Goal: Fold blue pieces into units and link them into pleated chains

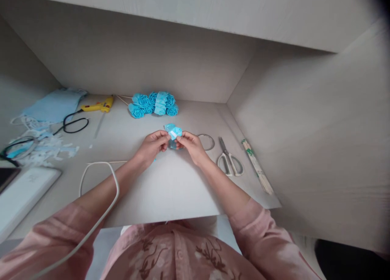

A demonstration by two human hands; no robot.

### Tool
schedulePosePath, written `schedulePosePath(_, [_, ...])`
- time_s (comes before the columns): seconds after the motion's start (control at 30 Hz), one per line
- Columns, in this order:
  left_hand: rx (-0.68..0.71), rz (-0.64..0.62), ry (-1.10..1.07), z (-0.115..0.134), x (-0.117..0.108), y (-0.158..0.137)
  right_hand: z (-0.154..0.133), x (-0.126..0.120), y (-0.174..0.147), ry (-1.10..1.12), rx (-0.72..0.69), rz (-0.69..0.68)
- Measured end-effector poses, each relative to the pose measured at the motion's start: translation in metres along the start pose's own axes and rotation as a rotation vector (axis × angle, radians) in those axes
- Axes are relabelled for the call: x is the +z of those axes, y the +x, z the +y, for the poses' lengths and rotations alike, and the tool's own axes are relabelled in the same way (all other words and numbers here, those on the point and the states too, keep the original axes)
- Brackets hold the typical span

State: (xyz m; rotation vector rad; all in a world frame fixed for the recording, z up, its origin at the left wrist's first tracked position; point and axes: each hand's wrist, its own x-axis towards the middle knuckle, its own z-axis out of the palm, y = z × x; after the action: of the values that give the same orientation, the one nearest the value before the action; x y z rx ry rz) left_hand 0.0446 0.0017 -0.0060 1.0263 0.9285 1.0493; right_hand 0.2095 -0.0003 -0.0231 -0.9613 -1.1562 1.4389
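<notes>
Above the middle of the desk, my left hand [157, 145] and my right hand [189, 143] meet over a small light-blue petal piece [175, 133]. Fingertips of both hands pinch it from its two sides, and a white patch shows on its face. Whether it is paper or cloth I cannot tell. Behind my hands lies a bunch of blue artificial roses [154, 104] against the back wall. A metal ring [207, 142] lies flat close to my right hand, with white-handled scissors [229, 160] beyond it. Under my left forearm a thin stick [114, 162] is partly hidden.
A yellow glue gun [99, 105] with a black cord lies at back left, near stacked blue sheets [53, 105] and white scraps [50, 150]. At right is a bundle of sticks [257, 166]. A white cable [114, 182] crosses my left arm. A shelf overhangs the desk.
</notes>
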Motion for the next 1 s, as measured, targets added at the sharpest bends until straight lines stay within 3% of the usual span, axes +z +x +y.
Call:
schedulePosePath(0.23, [0.056, 0.029, -0.056, -0.0027, 0.0004, -0.0001, 0.0043, -0.0006, 0.0003, 0.051, 0.011, -0.112])
schedulePosePath(0.47, [0.046, -0.029, -0.045, -0.0034, -0.0005, -0.0014, 0.0036, 0.0014, 0.0004, 0.002, -0.024, -0.012])
schedulePosePath(0.7, [0.132, 0.036, 0.154, -0.0036, -0.0039, 0.0014, 0.0030, 0.0021, -0.0002, -0.131, -0.053, -0.020])
schedulePosePath(1.0, [0.161, 0.049, 0.160, -0.0073, -0.0055, 0.0034, 0.0056, 0.0022, -0.0006, -0.065, -0.034, -0.034])
